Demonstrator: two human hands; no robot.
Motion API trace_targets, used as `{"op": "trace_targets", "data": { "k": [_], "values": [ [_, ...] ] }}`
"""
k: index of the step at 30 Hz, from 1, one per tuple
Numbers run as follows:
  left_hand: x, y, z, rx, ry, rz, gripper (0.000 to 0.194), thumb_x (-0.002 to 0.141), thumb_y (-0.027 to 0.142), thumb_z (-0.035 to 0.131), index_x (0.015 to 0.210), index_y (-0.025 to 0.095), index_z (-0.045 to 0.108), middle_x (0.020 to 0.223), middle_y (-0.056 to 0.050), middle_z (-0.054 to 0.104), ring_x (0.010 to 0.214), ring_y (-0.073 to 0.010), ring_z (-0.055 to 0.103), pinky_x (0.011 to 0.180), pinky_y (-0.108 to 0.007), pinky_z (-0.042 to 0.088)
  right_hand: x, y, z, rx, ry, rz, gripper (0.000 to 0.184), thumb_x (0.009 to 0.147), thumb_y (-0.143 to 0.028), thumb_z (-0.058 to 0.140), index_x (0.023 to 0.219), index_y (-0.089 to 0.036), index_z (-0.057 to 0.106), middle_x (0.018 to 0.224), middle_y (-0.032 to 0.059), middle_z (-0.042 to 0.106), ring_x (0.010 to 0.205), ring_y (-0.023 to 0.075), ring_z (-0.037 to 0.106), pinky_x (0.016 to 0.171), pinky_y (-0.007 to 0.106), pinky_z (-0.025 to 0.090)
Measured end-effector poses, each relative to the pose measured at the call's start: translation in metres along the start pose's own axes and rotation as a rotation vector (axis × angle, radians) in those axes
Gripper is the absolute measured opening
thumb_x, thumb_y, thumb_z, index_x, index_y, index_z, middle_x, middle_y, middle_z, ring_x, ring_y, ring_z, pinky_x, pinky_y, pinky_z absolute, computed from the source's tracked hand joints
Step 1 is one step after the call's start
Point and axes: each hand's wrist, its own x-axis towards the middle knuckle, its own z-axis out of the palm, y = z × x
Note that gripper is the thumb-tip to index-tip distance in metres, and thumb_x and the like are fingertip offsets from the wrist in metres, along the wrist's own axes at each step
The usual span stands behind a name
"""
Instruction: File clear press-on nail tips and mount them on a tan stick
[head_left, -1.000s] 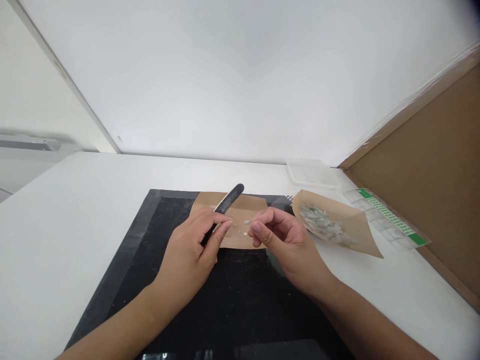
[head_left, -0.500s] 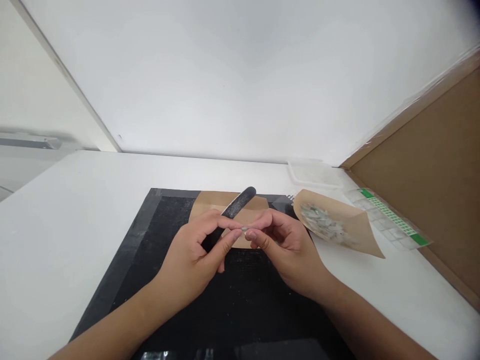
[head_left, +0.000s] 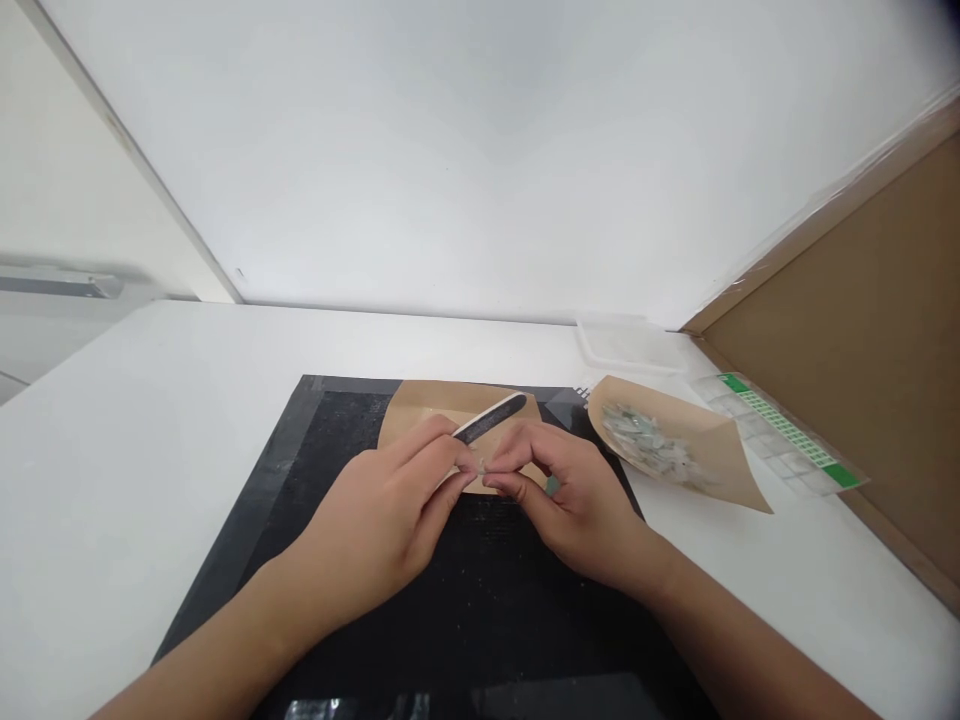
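A black nail file [head_left: 491, 420] with a pale edge rests in my left hand [head_left: 397, 490] and slants up to the right past the knuckles. My left thumb and index finger are pinched together at a tiny pale translucent piece [head_left: 481, 467], its exact kind too small to tell. From the other side my right hand [head_left: 574, 490] meets it, thumb and index fingertips closed at the same piece. Both hands hover over a brown kraft paper sheet [head_left: 420, 400] on a black mat [head_left: 450, 600]. Something greenish shows beside my right palm, mostly hidden.
Right of the mat, a brown paper pouch [head_left: 724, 465] bears a heap of translucent pale pieces [head_left: 649, 440]. Beyond it lies a clear compartment case [head_left: 787, 430] with a green strip. A clear plastic tray [head_left: 630, 345] stands at the back, near a brown board [head_left: 855, 330].
The nail file has tipped lower and rightward in my left hand. My left hand has turned so its back shows more, and the pinched fingertips have dropped slightly.
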Motion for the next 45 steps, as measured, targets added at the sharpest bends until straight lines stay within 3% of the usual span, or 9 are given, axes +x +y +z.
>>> {"op": "trace_targets", "data": {
  "k": [5,10,19,24,27,30,33,40,45],
  "values": [
    [-0.001,0.000,-0.001,0.204,-0.054,0.060,0.022,0.111,0.020,0.039,0.104,0.020,0.060,0.101,-0.003,0.063,0.066,-0.0147,0.054,0.059,-0.028,0.039,0.000,0.000,-0.002,-0.058,-0.029,-0.040,0.013,0.101,-0.018,0.068,0.090,-0.024,0.065,0.091,-0.0015,0.073,0.087,0.0149,0.066,0.080,0.029,0.050],
    [-0.001,-0.001,-0.007,0.237,-0.134,0.079,0.019,0.111,0.020,0.039,0.106,0.021,0.057,0.102,-0.002,0.062,0.061,-0.0144,0.049,0.055,-0.030,0.033,-0.002,0.000,-0.003,-0.052,-0.053,-0.053,0.012,0.101,-0.016,0.068,0.091,-0.024,0.065,0.091,-0.0027,0.073,0.087,0.0133,0.067,0.081,0.027,0.050],
    [0.003,0.002,-0.020,-0.018,-0.243,-0.031,0.018,0.110,0.022,0.041,0.101,0.023,0.056,0.099,0.000,0.060,0.065,-0.0124,0.054,0.057,-0.027,0.039,-0.004,-0.001,-0.002,-0.030,-0.081,-0.103,0.011,0.101,-0.017,0.069,0.093,-0.023,0.065,0.091,-0.0027,0.073,0.087,0.0128,0.068,0.081,0.027,0.052],
    [0.003,0.001,-0.027,-0.129,-0.319,-0.094,0.019,0.111,0.026,0.040,0.102,0.025,0.057,0.096,0.001,0.061,0.063,-0.0117,0.056,0.059,-0.026,0.044,-0.002,-0.002,-0.006,-0.040,-0.058,-0.053,0.014,0.101,-0.022,0.069,0.089,-0.024,0.064,0.088,-0.0011,0.072,0.083,0.0150,0.067,0.077,0.030,0.051],
    [0.005,-0.003,-0.023,-0.105,-0.251,-0.133,0.019,0.111,0.029,0.041,0.102,0.025,0.057,0.096,0.001,0.061,0.070,-0.0139,0.058,0.063,-0.027,0.045,-0.001,-0.003,-0.009,0.001,-0.021,-0.033,0.017,0.103,-0.027,0.067,0.086,-0.023,0.063,0.085,0.0000,0.071,0.078,0.0155,0.065,0.074,0.031,0.051],
    [0.009,-0.007,-0.017,-0.083,-0.090,-0.191,0.020,0.111,0.031,0.042,0.099,0.025,0.057,0.093,0.000,0.062,0.078,-0.0171,0.061,0.071,-0.030,0.048,0.000,-0.004,-0.012,0.011,0.015,-0.022,0.016,0.102,-0.027,0.069,0.087,-0.024,0.064,0.084,-0.0005,0.070,0.076,0.0145,0.065,0.072,0.029,0.050],
    [0.011,-0.010,-0.014,-0.105,0.049,-0.291,0.020,0.110,0.037,0.045,0.099,0.025,0.056,0.086,0.000,0.062,0.076,-0.0183,0.061,0.068,-0.030,0.047,0.000,-0.003,-0.013,0.043,0.049,0.004,0.014,0.100,-0.027,0.071,0.088,-0.024,0.066,0.084,-0.0015,0.070,0.076,0.0134,0.064,0.071,0.027,0.050],
    [0.010,-0.012,-0.010,-0.136,-0.025,-0.331,0.020,0.110,0.039,0.045,0.104,0.025,0.058,0.061,0.008,0.049,0.049,-0.0141,0.050,0.053,-0.026,0.041,0.002,-0.003,-0.012,0.157,0.099,0.078,0.012,0.099,-0.029,0.072,0.089,-0.024,0.069,0.082,-0.0016,0.069,0.073,0.0123,0.062,0.066,0.025,0.050],
    [0.012,-0.012,-0.008,-0.147,-0.029,-0.321,0.020,0.110,0.039,0.046,0.105,0.025,0.060,0.061,0.007,0.051,0.051,-0.0147,0.052,0.056,-0.027,0.042,0.002,-0.003,-0.012,0.239,0.118,0.143,0.016,0.098,-0.034,0.074,0.087,-0.022,0.070,0.084,0.0012,0.070,0.074,0.0139,0.064,0.067,0.027,0.054]
  ]
}}
